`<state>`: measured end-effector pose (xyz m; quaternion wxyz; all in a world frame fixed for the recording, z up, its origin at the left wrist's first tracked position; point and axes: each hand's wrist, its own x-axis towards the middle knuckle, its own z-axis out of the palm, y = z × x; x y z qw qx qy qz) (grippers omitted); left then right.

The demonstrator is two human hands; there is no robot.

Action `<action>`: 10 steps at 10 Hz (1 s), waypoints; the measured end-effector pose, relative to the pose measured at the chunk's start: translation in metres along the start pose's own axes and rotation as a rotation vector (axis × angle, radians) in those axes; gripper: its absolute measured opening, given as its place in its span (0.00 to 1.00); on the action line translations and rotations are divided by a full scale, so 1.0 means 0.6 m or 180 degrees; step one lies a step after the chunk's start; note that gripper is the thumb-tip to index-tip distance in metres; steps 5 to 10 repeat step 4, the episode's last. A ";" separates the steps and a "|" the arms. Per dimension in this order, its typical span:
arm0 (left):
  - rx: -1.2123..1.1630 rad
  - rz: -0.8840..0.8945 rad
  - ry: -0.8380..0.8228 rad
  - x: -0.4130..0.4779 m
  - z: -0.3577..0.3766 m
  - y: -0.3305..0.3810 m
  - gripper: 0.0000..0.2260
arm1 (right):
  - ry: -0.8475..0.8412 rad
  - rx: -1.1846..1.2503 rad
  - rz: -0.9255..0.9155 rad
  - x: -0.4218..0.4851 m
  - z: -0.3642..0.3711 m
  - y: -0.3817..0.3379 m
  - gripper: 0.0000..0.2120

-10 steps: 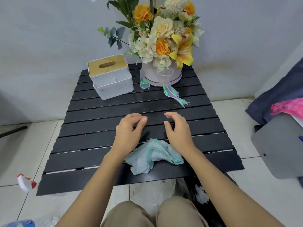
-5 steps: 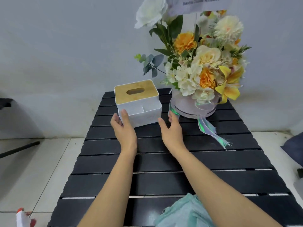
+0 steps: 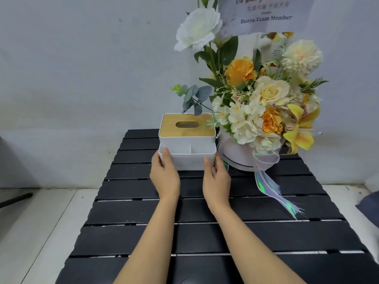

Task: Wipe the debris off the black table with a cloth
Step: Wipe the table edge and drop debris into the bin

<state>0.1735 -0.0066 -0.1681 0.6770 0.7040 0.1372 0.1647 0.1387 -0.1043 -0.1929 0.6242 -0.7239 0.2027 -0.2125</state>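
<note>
- A white tissue box (image 3: 187, 147) with a bamboo-coloured lid is parked at the far end of the black table (image 3: 266, 238), pretty much touching the flower arrangement (image 3: 264, 103) on its right.
- An oval slot is cut into the lid; whether any tissue is inside can't be told from here.
- Two open compartments are built into the front of the box, split by a thin divider. Nothing can be made out in them, though only the upper part of each is seen.
- The left hand (image 3: 165, 177) is wrapped round the box's front left corner, thumb laid up the front face.
- The right hand (image 3: 216, 179) is clamped on the front right corner the same way, thumb on the front wall.
- The flowers are seated in a round pale pot (image 3: 240, 158) tied with an iridescent ribbon (image 3: 272, 193), which is trailed across the slats.
- A printed card (image 3: 264, 15) is stuck in above the blooms.
- The cloth isn't anywhere in view, so its spot can't be given.
</note>
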 end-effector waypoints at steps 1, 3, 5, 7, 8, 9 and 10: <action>0.0025 0.0052 0.0043 -0.004 0.001 -0.001 0.21 | 0.0038 -0.0010 -0.0028 0.001 0.001 0.001 0.27; 0.0018 0.0035 -0.0015 -0.007 -0.002 0.011 0.21 | 0.0028 0.0039 -0.0005 0.001 0.000 -0.002 0.27; -0.0034 -0.0030 -0.0161 -0.018 -0.020 0.017 0.21 | -0.0028 0.0210 0.0011 -0.005 -0.015 -0.008 0.27; -0.0034 -0.0030 -0.0161 -0.018 -0.020 0.017 0.21 | -0.0028 0.0210 0.0011 -0.005 -0.015 -0.008 0.27; -0.0034 -0.0030 -0.0161 -0.018 -0.020 0.017 0.21 | -0.0028 0.0210 0.0011 -0.005 -0.015 -0.008 0.27; -0.0034 -0.0030 -0.0161 -0.018 -0.020 0.017 0.21 | -0.0028 0.0210 0.0011 -0.005 -0.015 -0.008 0.27; -0.0034 -0.0030 -0.0161 -0.018 -0.020 0.017 0.21 | -0.0028 0.0210 0.0011 -0.005 -0.015 -0.008 0.27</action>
